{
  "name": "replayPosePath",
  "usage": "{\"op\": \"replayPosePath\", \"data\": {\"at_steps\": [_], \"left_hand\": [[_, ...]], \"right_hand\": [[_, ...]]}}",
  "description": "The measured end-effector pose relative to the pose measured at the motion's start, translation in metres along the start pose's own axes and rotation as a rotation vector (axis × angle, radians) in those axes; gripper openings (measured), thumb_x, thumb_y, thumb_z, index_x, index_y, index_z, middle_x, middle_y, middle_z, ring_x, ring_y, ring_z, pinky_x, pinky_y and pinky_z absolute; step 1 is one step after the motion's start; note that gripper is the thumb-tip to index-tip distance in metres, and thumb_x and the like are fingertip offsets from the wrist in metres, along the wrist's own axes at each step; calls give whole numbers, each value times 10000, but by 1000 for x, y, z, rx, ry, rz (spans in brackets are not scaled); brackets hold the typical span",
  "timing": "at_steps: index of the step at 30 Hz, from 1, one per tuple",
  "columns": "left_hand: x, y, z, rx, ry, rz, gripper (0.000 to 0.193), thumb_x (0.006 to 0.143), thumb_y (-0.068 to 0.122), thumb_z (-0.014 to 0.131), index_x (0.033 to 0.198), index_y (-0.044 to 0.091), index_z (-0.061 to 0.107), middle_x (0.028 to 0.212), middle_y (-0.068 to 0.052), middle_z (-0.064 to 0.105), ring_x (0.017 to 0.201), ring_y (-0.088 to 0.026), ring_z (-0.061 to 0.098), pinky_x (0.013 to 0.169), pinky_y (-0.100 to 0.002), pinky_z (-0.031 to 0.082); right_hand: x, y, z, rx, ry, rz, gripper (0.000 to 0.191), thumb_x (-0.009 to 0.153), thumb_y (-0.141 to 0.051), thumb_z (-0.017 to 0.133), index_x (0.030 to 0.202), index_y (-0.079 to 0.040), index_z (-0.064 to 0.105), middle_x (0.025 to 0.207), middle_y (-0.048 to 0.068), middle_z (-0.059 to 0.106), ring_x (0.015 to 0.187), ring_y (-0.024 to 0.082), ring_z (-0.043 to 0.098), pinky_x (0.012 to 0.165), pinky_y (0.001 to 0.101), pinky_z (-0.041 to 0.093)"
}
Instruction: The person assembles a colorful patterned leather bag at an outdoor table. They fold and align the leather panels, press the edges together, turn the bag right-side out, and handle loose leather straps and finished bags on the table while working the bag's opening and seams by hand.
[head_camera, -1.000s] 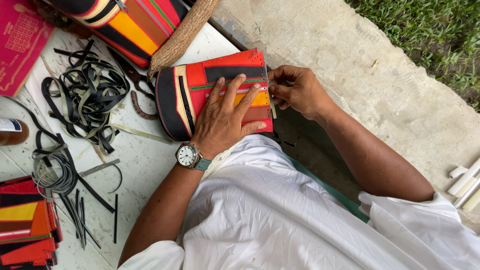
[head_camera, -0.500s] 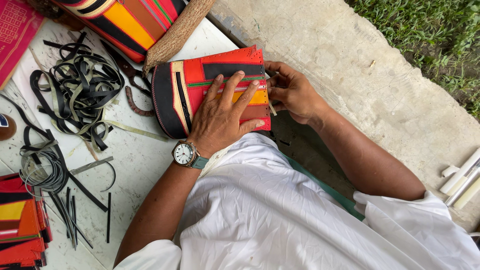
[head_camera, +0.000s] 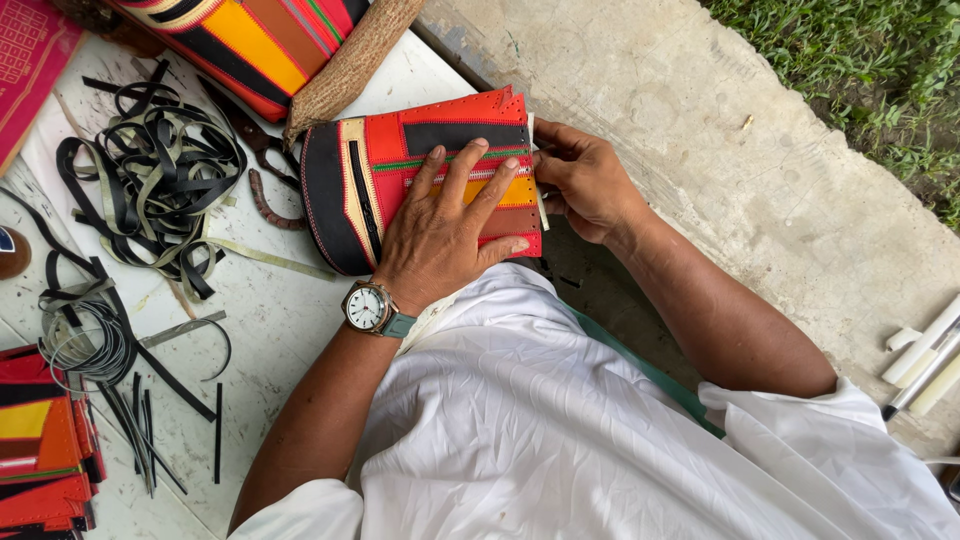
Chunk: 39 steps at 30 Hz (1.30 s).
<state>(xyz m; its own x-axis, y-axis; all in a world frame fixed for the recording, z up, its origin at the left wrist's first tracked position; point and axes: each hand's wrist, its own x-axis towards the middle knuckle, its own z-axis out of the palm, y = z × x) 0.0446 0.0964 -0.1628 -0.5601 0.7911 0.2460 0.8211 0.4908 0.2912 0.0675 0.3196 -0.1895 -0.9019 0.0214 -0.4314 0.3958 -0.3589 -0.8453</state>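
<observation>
A red, black and yellow patchwork leather piece (head_camera: 380, 170) with perforated edges lies on the white table (head_camera: 270, 320). My left hand (head_camera: 445, 235), with a wristwatch, presses flat on it, fingers spread. My right hand (head_camera: 580, 180) pinches the piece's right edge, where a thin pale strip sticks out. Whether the fingers hold a tool is hidden.
A tangle of black and pale leather strips (head_camera: 150, 180) lies left of the piece. Another striped leather item (head_camera: 250, 40) and a woven rim (head_camera: 350, 65) sit at the top. Stacked coloured pieces (head_camera: 40, 450) are bottom left. Concrete slab (head_camera: 750, 170), grass and white sticks (head_camera: 925, 365) are right.
The view has shifted slightly. My right hand has stayed at the piece's right edge, its fingers moving a little along it. My left hand keeps pressing down.
</observation>
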Motion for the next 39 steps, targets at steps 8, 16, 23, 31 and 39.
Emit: {"op": "replayPosePath", "data": {"at_steps": [8,16,23,31,39], "left_hand": [[-1,-1,-1,-29,0,-1,845,917,640,676,1536,102,473,1514,-255,391,1359,-488,458,1188,-613,318],[0,-1,-1,6,2,11,850,916,659,665,1525,99,472,1509,-255,397,1367,-468,462,1185,-608,316],[-1,-2,1,10,-2,13,854,922,667,652,1536,102,466,1507,-258,397,1379,-457,461,1191,-610,314],[4,3,-6,34,-20,-12,871,884,675,674,1507,98,479,1490,-259,398,1329,-477,470,1149,-585,330],[28,3,-19,-5,-31,-69,858,907,621,699,1532,73,482,1531,-196,404,1073,-341,550,943,-462,420]], "right_hand": [[-2,-5,-5,-186,6,-116,449,993,1,603,1442,-5,593,1040,67,695,760,97,650,626,257,589],[-3,-4,-7,-293,13,-103,442,974,0,620,1416,0,602,1082,50,723,737,58,624,620,238,577],[-2,-3,-10,-238,-32,-120,483,961,32,615,1443,-6,589,1062,38,705,765,58,621,640,221,566],[-3,-1,-11,-164,-81,-117,579,961,58,606,1521,-43,501,1055,27,649,871,89,655,704,245,592],[-3,3,-15,-112,-94,-122,527,996,45,593,1505,-78,534,1058,6,606,867,79,623,693,231,559]]}}
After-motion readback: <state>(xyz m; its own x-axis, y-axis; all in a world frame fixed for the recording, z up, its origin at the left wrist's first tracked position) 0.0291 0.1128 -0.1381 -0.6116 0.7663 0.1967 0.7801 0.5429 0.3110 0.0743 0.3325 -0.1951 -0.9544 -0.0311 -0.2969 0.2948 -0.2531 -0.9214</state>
